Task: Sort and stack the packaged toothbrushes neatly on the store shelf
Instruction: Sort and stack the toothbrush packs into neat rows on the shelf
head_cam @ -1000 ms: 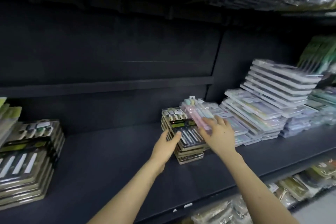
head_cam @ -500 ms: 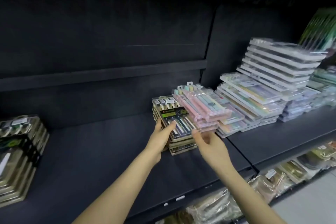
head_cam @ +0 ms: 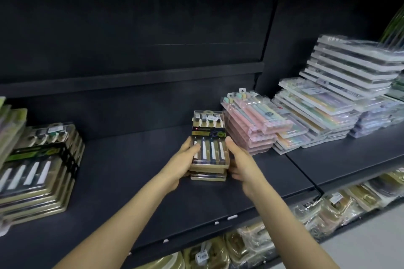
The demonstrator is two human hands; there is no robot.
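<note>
A small stack of gold-and-black toothbrush packs [head_cam: 208, 148] stands on the dark shelf [head_cam: 135, 181], near its middle. My left hand [head_cam: 181, 164] grips the stack's left side, thumb on the top pack. My right hand [head_cam: 242, 166] grips its right side, thumb on the top edge. Just to the right lies a tilted pile of pink and pastel toothbrush packs [head_cam: 255, 124]. A taller stack of the same gold-and-black packs [head_cam: 37, 170] sits at the shelf's left end.
Clear and white flat packs [head_cam: 354, 67] are piled high at the right, over pastel packs [head_cam: 314, 116]. The lower shelf holds bagged goods [head_cam: 341, 201]. A seam in the shelf [head_cam: 303, 170] runs right of my hands. Bare shelf lies between the two gold-and-black stacks.
My right hand left the pink pack on its pile and came down onto the right side of the gold-and-black stack. Both hands now grip that stack, which has turned straighter.
</note>
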